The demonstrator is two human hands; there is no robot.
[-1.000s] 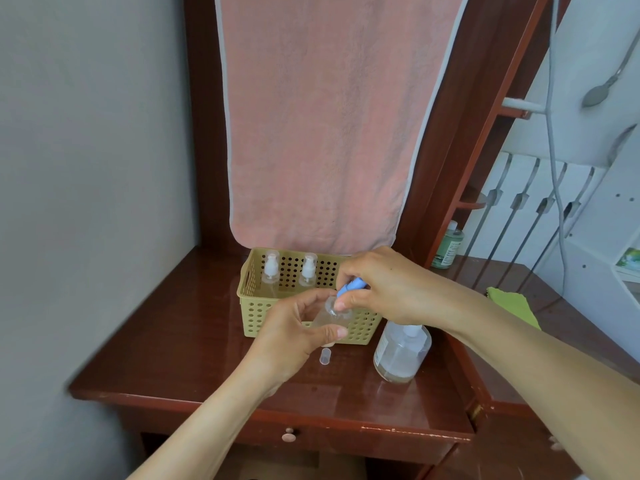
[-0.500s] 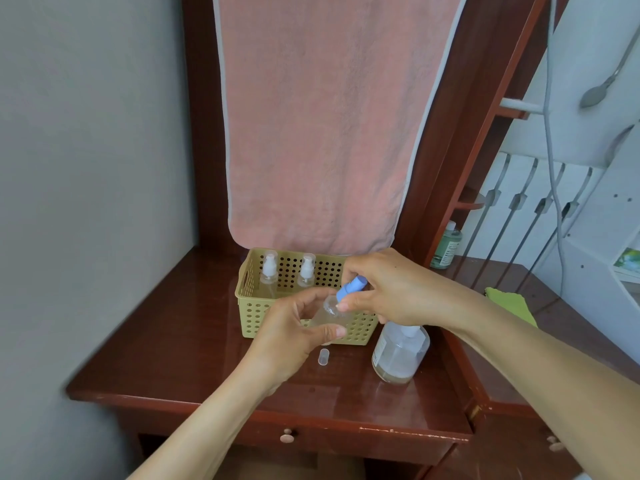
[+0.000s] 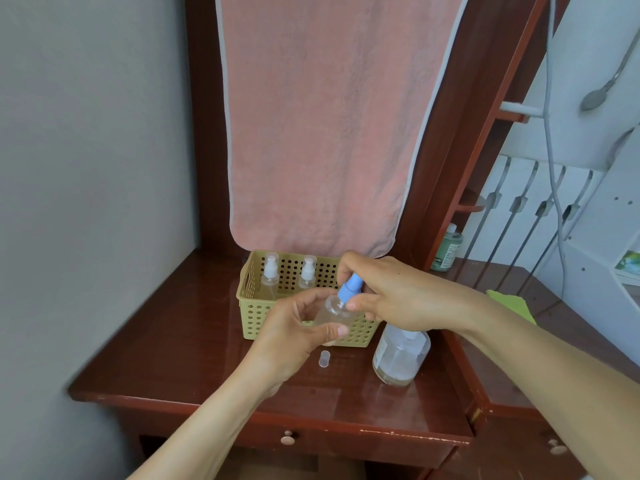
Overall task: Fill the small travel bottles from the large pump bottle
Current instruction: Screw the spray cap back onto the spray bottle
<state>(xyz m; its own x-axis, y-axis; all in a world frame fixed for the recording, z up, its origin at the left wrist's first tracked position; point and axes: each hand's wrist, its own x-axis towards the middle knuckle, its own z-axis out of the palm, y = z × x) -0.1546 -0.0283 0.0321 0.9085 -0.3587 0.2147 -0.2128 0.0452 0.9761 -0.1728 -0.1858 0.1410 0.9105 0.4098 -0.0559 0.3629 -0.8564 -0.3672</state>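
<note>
Firstly, foreground: both forearms entered from the bottom edge and met at frame centre. The left hand (image 3: 294,329) gripped the small travel bottle (image 3: 333,312) round its body, fingers curled, thumb across the front. The right hand (image 3: 393,299), just right of it, pinched the blue spray head (image 3: 350,288) between thumb and fingertips.

Key relation: the spray head sat at the bottle's neck. The bottle's long axis tilted up and to the right, toward the right hand. Whether the head was threaded or loose could not be read. Probable step: fitting or removing it.

A clear cap (image 3: 324,359) lay on the glossy red-brown dresser top (image 3: 180,341), just below the hands. The large pump bottle (image 3: 398,356) stood lower right of them, its pump hidden under the right wrist, so the right hand was nearer.

Behind, touching neither hand, a yellow perforated basket (image 3: 250,299) held two white-topped spray bottles (image 3: 270,276). Farther back hung a pink towel (image 3: 311,133), with a grey wall at left.
</note>
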